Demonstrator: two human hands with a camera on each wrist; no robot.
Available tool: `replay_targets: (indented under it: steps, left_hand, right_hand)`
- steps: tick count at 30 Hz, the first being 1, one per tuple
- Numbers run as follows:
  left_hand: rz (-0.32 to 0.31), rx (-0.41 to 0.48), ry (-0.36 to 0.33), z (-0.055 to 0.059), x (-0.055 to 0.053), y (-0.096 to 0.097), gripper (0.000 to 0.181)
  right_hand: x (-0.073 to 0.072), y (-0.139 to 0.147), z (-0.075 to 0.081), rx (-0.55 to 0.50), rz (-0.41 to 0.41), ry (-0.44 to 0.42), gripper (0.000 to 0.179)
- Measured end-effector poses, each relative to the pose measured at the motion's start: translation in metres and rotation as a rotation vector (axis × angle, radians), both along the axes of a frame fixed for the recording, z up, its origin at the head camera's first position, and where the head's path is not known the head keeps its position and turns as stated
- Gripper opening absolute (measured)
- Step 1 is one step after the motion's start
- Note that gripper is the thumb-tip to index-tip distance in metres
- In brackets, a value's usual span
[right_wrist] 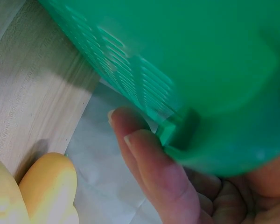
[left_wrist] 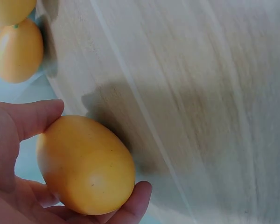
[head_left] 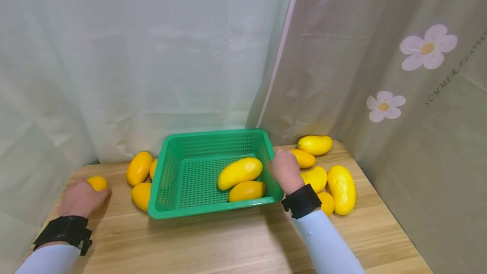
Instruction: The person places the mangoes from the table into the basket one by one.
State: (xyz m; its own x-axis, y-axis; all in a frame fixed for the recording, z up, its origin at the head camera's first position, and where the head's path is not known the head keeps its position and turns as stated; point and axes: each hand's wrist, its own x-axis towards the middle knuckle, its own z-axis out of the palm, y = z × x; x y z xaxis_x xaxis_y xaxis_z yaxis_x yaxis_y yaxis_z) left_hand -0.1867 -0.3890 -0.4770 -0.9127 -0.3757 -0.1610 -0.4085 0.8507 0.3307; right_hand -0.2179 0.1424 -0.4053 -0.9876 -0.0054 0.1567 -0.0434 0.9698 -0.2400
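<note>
well to the left of the rectangular green plastic mesh basket [head_left: 190,211], the left hand [head_left: 82,200] grips a smooth, oval, orange-yellow mango [left_wrist: 86,165] between thumb and fingertips, and is much the nearer hand to it. the fruit's long axis slants in the left wrist view; how it lines up with the basket i cannot tell, since the hand covers much of it from above. between it and the basket, three orange-yellow mangoes [head_left: 139,168] lie on the pale wood-grained worktop [head_left: 236,244]. inside the basket, toward its right end, a long yellow mango [head_left: 239,173] sits behind a smaller deep-yellow mango [head_left: 247,191]. the right hand [head_left: 285,169] holds the basket's right rim; beyond that rim lie several loose yellow mangoes [head_left: 341,190].
</note>
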Motion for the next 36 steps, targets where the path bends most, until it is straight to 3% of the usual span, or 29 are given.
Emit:
replay_targets:
  steps: [8, 18, 22, 30, 36]
  left_hand:
    - [-0.038, 0.003, 0.036, 0.005, 0.007, 0.008, 0.076]
    - [-0.158, -0.048, 0.242, 0.029, 0.012, 0.035, 0.07]
    - [-0.194, -0.052, 0.287, 0.038, 0.013, 0.048, 0.074]
    - [-0.209, -0.019, 0.272, 0.061, 0.014, 0.073, 0.095]
    - [-0.241, -0.018, 0.318, 0.077, 0.011, 0.094, 0.091]
  right_hand:
    - [0.0, 0.0, 0.001, 0.02, 0.005, 0.003, 0.026]
    - [0.001, -0.001, 0.002, 0.01, -0.003, -0.007, 0.027]
    - [0.001, -0.001, 0.002, 0.009, -0.005, -0.008, 0.027]
    - [0.002, -0.001, 0.002, 0.007, -0.005, -0.012, 0.027]
    - [0.002, -0.002, 0.003, -0.008, -0.011, -0.018, 0.026]
